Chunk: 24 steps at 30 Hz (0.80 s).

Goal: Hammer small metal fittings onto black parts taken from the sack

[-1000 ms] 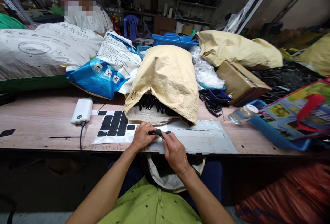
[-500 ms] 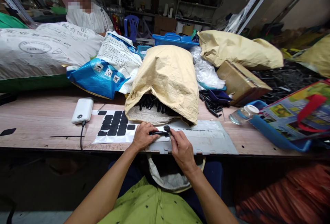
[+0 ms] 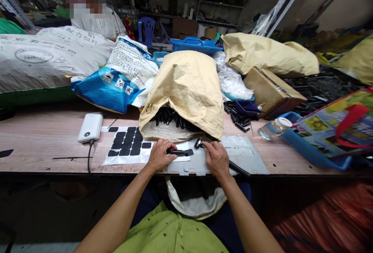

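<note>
My left hand rests on the table with its fingers closed on a slim black tube-shaped part, which lies flat and points to the right. At the tube's right end is a small black patch. In my right hand is a small hammer, its shiny metal head apart from the tube on the upper right. The hammer's black handle sticks out behind that hand. Under the work is a grey plate. Left of my left hand lies a white sheet with several black rounded-square pads.
A tan sack, open toward me, holds many black parts. A white power bank with a cable lies left. Rightward are a clear bottle, a blue tray and a wooden box. A person in white sits at back left.
My right hand has moved right, away from the tube's end, and the hammer's head and handle now show clearly. My left hand stays on the tube. The view has shifted slightly.
</note>
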Available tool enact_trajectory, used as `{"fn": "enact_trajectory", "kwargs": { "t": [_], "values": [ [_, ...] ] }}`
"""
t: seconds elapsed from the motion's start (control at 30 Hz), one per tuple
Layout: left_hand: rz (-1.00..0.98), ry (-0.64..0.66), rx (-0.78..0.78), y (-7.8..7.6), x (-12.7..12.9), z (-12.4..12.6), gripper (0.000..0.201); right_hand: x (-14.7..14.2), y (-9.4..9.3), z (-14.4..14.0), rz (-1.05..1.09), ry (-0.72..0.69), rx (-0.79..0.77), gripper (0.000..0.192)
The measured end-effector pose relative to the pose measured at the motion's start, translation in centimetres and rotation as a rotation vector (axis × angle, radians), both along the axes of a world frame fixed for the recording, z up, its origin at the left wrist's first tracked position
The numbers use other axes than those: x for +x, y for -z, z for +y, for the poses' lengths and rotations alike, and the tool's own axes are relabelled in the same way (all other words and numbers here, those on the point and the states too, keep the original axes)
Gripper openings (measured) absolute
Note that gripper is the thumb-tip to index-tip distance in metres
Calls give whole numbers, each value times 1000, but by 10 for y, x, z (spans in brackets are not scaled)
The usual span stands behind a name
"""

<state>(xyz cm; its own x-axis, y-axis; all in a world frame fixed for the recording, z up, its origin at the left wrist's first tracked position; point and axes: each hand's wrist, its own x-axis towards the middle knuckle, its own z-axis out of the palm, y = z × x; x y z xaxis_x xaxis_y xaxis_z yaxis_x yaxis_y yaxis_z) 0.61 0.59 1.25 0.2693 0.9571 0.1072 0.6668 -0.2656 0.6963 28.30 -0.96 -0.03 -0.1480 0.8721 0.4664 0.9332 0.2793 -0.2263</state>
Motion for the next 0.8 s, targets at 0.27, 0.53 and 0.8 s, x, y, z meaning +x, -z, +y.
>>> {"fn": "enact_trajectory", "kwargs": {
  "t": [0.27, 0.53, 0.8],
  "values": [
    [17, 4, 11, -2, 0, 2, 16, -1, 0, -2, 20, 19, -30, 32],
    [-183, 422, -221, -29, 10, -65, 25, -1, -3, -3, 33, 16, -32, 31],
    [477, 381, -224, 17, 60, -104, 23, -2, -4, -3, 42, 14, -20, 29]
  ]
}}
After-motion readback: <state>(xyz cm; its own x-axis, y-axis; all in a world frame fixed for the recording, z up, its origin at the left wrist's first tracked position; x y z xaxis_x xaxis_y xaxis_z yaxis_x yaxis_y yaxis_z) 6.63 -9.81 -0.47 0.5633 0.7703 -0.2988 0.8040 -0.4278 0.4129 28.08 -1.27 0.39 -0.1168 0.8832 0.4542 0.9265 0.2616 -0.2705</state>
